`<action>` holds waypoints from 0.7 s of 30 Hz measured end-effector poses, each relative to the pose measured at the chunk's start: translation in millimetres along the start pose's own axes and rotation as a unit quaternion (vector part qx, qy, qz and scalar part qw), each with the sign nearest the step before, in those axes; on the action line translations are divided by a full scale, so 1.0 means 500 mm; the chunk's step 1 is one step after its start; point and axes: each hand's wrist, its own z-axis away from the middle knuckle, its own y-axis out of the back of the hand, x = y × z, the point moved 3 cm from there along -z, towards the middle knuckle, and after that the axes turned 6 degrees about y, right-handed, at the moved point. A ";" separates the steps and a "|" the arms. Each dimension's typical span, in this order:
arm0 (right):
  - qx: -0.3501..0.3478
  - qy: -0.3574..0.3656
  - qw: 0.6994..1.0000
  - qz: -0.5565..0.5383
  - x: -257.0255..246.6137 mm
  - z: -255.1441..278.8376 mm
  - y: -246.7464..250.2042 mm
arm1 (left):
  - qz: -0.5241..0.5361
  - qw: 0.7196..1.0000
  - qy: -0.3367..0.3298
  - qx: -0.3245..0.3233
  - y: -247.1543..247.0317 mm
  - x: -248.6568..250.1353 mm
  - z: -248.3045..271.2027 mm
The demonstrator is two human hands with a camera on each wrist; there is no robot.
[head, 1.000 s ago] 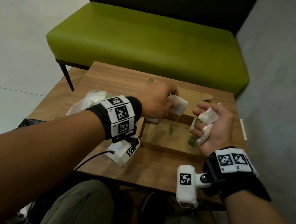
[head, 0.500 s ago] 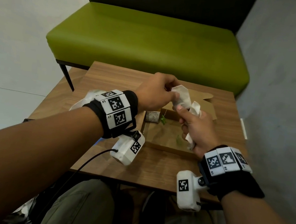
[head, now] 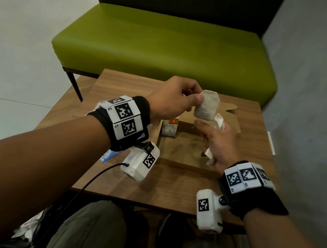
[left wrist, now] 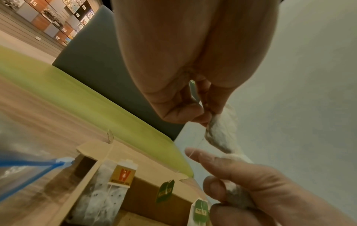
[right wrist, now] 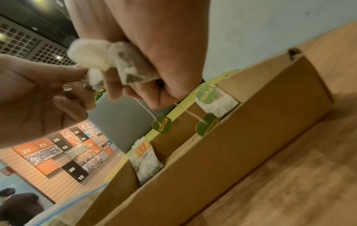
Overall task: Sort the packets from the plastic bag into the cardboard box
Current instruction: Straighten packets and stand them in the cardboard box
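Right-wrist view alone shows green tags [right wrist: 161, 126] dangling over the cardboard box [right wrist: 222, 152].

The left hand [head: 174, 98] has lifted its tea bag [head: 206, 105] higher, seemingly clear of the right hand's [head: 216, 143] bundle.

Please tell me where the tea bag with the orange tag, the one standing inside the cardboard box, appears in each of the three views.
Head: orange-tag tea bag stands upright at the box's far left corner, just below the left hand.
Left wrist: bottom, left of centre, against the box wall.
Right wrist: lower centre, inside the box.
Shared landmark: the cardboard box, visible in all three views.
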 end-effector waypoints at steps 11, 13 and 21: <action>-0.032 0.026 0.992 0.120 0.008 0.010 -0.023 | 0.069 0.989 0.042 0.121 0.023 -0.033 -0.024; -0.051 0.037 0.987 0.146 0.008 0.016 -0.026 | 0.053 0.986 0.046 0.150 0.026 -0.047 -0.025; -0.068 0.097 0.973 0.196 -0.019 0.031 -0.034 | -0.155 0.972 -0.040 0.169 0.020 -0.054 -0.001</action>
